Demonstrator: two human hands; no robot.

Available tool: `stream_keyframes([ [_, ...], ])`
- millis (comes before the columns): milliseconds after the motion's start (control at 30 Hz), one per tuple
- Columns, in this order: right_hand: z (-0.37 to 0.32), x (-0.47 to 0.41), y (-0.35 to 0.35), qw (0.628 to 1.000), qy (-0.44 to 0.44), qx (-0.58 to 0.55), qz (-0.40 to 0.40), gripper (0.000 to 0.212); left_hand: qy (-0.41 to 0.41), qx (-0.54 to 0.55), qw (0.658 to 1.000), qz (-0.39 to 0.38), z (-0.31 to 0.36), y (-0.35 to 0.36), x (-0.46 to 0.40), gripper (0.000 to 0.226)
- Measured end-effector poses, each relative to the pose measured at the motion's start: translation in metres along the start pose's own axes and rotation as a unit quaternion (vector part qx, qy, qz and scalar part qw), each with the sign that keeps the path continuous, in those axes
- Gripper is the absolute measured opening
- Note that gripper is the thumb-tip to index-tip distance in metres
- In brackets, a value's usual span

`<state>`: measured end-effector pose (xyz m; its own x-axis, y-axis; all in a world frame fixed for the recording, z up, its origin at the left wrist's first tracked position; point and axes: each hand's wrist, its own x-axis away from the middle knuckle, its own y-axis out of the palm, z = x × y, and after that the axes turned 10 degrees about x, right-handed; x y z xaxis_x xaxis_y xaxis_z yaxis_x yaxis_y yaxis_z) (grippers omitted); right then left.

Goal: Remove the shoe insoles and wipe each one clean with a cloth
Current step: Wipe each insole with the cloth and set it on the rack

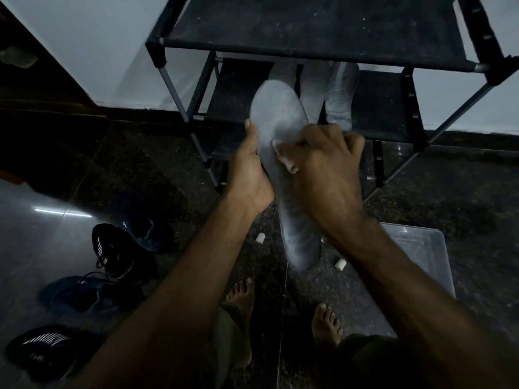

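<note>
A long grey insole (276,119) is held up in front of the shoe rack, toe end pointing away from me. My left hand (248,172) grips its left edge, thumb along the side. My right hand (323,169) presses a small pale cloth (283,155) against the insole's middle, fingers curled round the cloth. Three more grey insoles (337,94) lie side by side on the rack's lower shelf behind it.
The black shoe rack (309,32) stands against the wall. Several dark shoes (120,251) lie on the floor at the left. A clear plastic box (421,254) sits at the right. Two small white pieces (339,264) lie on the floor near my bare feet.
</note>
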<state>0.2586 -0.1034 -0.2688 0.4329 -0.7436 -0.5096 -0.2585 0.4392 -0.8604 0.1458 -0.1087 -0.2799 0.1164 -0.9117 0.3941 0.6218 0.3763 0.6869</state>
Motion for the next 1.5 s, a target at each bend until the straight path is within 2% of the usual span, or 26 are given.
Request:
stream_keyframes([
  [67,0.002,0.000,0.002,1.000,0.021,-0.006,0.002,0.013,0.001,-0.007,1.000,0.001,-0.001,0.001,0.000,0.065],
  [200,-0.017,0.001,0.000,0.997,-0.035,-0.064,-0.007,0.030,-0.001,-0.019,0.999,0.027,-0.003,-0.005,-0.001,0.068],
  [267,-0.014,-0.001,-0.002,0.998,-0.045,-0.052,-0.012,0.025,-0.002,-0.021,0.999,0.035,-0.001,-0.005,-0.001,0.067],
  [333,-0.002,-0.002,-0.001,1.000,-0.016,-0.011,-0.023,0.014,-0.013,-0.028,0.999,0.027,0.000,-0.003,-0.002,0.059],
  [400,0.009,-0.002,0.001,0.999,0.033,0.006,-0.037,0.012,-0.026,-0.035,0.999,0.022,-0.001,0.003,-0.005,0.050],
  [467,0.008,-0.003,0.000,0.998,0.047,-0.016,-0.039,0.014,-0.031,-0.046,0.998,0.020,-0.003,0.006,-0.005,0.053],
  [600,-0.015,0.000,-0.006,0.998,-0.029,-0.035,-0.038,0.032,-0.016,-0.024,0.999,0.039,-0.004,-0.001,0.001,0.066],
  [667,-0.012,-0.002,-0.006,0.998,-0.025,-0.027,-0.047,0.027,-0.009,-0.015,0.999,0.044,-0.002,-0.002,0.000,0.064],
  [767,0.008,-0.004,-0.003,0.996,0.046,0.010,-0.069,0.016,-0.017,-0.025,0.999,0.036,-0.001,0.007,-0.002,0.050],
  [833,0.014,-0.004,-0.001,0.996,0.061,0.001,-0.072,0.019,-0.021,-0.051,0.998,0.036,-0.003,0.011,-0.004,0.049],
  [933,-0.003,-0.002,-0.001,0.997,0.010,-0.041,-0.061,0.027,-0.028,-0.038,0.998,0.035,-0.006,0.006,0.000,0.061],
  [1033,-0.013,-0.001,-0.001,0.998,-0.027,-0.043,-0.049,0.030,-0.013,-0.020,0.998,0.050,-0.002,0.002,0.004,0.060],
  [1233,0.019,-0.005,-0.002,0.993,0.076,0.012,-0.086,0.016,-0.030,-0.030,0.998,0.043,-0.001,0.020,0.007,0.062],
  [1367,0.000,-0.004,-0.003,0.998,0.015,-0.022,-0.056,0.015,-0.027,-0.010,0.999,0.031,-0.005,0.011,0.005,0.063],
  [1433,-0.010,-0.001,-0.002,0.999,-0.011,-0.027,-0.045,0.018,-0.010,-0.019,0.998,0.057,-0.004,0.004,0.003,0.061],
  [1500,-0.005,-0.002,-0.002,0.999,0.008,-0.009,-0.046,0.014,-0.010,-0.013,0.999,0.051,-0.001,0.006,0.005,0.059],
])
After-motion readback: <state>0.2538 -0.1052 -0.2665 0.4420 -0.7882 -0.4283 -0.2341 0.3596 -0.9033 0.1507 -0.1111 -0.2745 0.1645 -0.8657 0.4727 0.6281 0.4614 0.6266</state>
